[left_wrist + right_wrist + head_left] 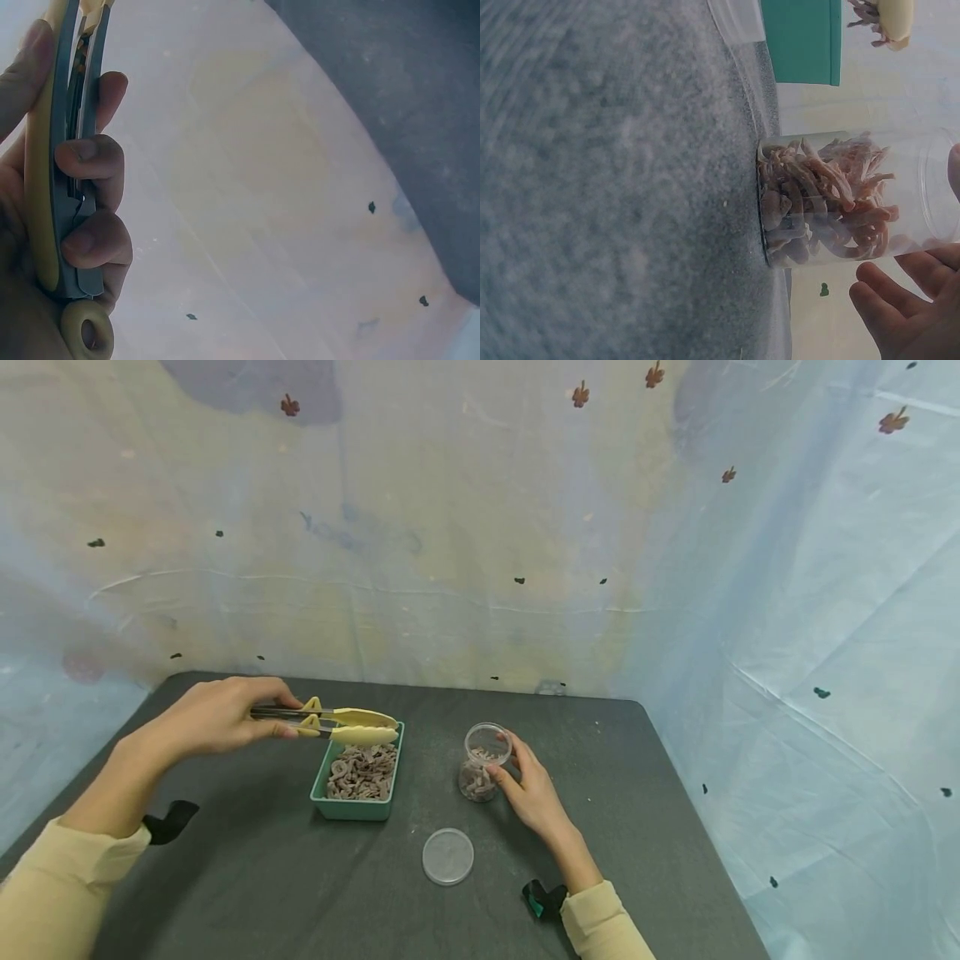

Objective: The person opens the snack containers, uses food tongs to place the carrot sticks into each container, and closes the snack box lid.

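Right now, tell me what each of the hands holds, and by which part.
The left hand grips the tongs by their handles; the right hand holds the jar by its upper part.

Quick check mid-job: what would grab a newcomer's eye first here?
Likely the yellow tongs, held by the left hand above the green container of greyish-brown strips. Next, the clear jar, partly filled with similar strips and held near its rim by the right hand, to the container's right. Then the round clear lid, lying on the dark table nearer the person.
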### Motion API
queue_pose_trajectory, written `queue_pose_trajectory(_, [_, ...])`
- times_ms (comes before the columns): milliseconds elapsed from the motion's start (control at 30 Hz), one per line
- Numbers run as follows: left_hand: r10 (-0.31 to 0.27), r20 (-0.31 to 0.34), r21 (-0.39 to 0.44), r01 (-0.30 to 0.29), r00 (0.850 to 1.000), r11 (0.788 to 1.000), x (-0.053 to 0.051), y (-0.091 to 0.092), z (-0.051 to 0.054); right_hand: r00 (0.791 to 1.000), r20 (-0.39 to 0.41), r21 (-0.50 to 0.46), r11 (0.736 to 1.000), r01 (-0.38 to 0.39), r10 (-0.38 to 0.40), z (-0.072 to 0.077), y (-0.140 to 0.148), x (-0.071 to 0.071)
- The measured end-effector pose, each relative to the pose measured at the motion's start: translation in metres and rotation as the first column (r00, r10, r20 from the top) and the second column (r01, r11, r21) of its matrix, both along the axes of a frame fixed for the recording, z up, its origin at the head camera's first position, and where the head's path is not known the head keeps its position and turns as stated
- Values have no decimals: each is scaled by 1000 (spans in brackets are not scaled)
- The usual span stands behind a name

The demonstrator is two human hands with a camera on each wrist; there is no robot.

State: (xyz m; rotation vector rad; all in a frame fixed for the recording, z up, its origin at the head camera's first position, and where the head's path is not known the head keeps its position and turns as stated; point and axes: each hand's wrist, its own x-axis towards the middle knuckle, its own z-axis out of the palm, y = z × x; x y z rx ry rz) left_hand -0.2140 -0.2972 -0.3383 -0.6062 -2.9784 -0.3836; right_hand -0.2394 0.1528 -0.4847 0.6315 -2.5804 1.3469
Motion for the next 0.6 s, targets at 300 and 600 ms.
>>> queue_pose_trajectory(300, [-20, -8, 41, 20, 1000, 999, -4, 19, 7, 1000, 0, 4, 1000, 3, -3, 0, 1, 0])
queue_pose_trajectory(600, [-56, -22, 80, 58, 998, 995, -16, 41, 10, 1000, 12, 5, 1000, 3, -3, 2, 1, 2])
